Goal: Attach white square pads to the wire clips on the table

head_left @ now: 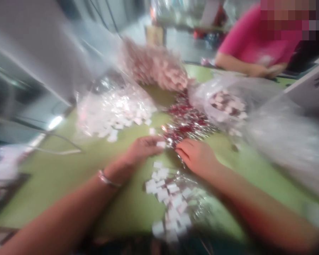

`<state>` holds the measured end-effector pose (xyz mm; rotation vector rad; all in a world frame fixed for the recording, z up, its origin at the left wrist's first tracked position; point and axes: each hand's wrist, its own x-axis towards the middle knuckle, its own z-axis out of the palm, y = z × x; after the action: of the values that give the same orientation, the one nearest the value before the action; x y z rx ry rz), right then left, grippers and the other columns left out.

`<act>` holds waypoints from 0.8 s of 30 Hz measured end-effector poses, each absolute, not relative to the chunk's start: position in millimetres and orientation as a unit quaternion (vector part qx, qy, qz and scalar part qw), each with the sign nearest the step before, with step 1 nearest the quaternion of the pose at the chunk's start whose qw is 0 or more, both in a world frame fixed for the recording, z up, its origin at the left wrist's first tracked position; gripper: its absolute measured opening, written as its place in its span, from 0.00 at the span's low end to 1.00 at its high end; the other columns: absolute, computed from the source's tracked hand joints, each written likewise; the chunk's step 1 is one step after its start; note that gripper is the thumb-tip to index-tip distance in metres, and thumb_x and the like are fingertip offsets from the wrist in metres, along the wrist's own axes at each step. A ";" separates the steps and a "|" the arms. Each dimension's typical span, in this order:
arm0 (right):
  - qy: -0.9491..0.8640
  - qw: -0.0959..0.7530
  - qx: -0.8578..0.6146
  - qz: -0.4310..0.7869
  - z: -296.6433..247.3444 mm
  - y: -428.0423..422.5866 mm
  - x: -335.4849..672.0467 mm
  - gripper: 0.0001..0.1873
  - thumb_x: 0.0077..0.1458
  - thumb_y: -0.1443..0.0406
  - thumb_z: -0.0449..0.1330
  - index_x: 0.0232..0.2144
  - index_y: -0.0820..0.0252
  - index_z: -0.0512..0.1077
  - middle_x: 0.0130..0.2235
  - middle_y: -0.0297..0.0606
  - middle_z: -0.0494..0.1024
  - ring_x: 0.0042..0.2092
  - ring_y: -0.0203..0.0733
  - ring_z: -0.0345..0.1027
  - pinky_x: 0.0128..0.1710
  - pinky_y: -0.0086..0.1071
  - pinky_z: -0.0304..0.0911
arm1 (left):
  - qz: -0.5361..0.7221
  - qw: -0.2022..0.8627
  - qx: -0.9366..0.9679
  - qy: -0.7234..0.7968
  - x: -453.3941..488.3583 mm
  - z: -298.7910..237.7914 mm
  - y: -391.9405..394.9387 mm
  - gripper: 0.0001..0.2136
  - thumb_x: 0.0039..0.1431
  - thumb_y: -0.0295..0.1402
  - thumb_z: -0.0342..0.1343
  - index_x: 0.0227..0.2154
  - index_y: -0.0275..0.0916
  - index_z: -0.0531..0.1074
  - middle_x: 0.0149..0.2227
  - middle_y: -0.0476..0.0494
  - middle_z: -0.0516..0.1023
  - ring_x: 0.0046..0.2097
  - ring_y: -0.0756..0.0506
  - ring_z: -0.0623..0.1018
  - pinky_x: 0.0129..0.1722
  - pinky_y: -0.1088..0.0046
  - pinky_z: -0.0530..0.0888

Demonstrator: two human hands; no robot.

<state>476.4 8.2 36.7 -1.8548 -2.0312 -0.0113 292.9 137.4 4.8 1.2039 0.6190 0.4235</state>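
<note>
My left hand (pixel 143 148) is closed, with a small white card (pixel 161 144) pinched at its fingertips. Just to its right, my right hand (pixel 195 156) has its fingers curled at the near end of the red and silver tinsel (pixel 188 122). A strand of tinsel shows below those fingers, though blur hides the exact grip. The two hands are close together but apart. Below them, a loose pile of white cards (pixel 172 202) lies on the green table, with silvery strands (pixel 202 203) beside it.
A clear plastic bag (pixel 117 102) spills white pieces at the left. Behind the tinsel is a pink fluffy bundle (pixel 156 67). Another bag (pixel 225 102) holds pale pieces, and plastic sheeting (pixel 289 141) covers the right. A person in a pink shirt (pixel 257 39) sits across the green table (pixel 103 198).
</note>
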 end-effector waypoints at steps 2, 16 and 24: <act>-0.730 0.200 -0.654 -0.013 35.5 7.3 473.7 0.12 0.64 0.66 0.51 0.34 0.61 0.74 0.34 0.38 0.77 0.32 0.37 0.65 0.31 0.31 0.54 | 0.197 0.760 0.556 0.273 293.5 5.0 136.5 0.15 0.45 0.29 0.68 0.39 0.38 0.80 0.27 0.50 0.78 0.26 0.55 0.71 0.29 0.78 0.70; -0.774 0.107 -0.602 -0.164 36.3 1.8 464.3 0.14 0.58 0.76 0.48 0.27 0.62 0.70 0.27 0.38 0.69 0.29 0.39 0.57 0.26 0.33 0.45 | 0.133 0.668 0.675 0.282 291.2 8.0 135.1 0.16 0.48 0.37 0.68 0.39 0.37 0.78 0.21 0.51 0.75 0.22 0.53 0.73 0.24 0.78 0.72; -0.763 0.112 -0.634 -0.052 26.6 -1.8 457.7 0.09 0.55 0.75 0.51 0.29 0.62 0.69 0.28 0.38 0.70 0.26 0.37 0.56 0.25 0.33 0.44 | 0.077 0.647 0.715 0.253 292.4 6.6 130.7 0.12 0.50 0.35 0.65 0.37 0.36 0.78 0.23 0.49 0.77 0.23 0.52 0.75 0.25 0.77 0.73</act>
<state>457.7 -1.8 26.6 -1.8611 -2.2415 -0.1535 292.4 130.7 6.6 1.6256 0.5747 0.1749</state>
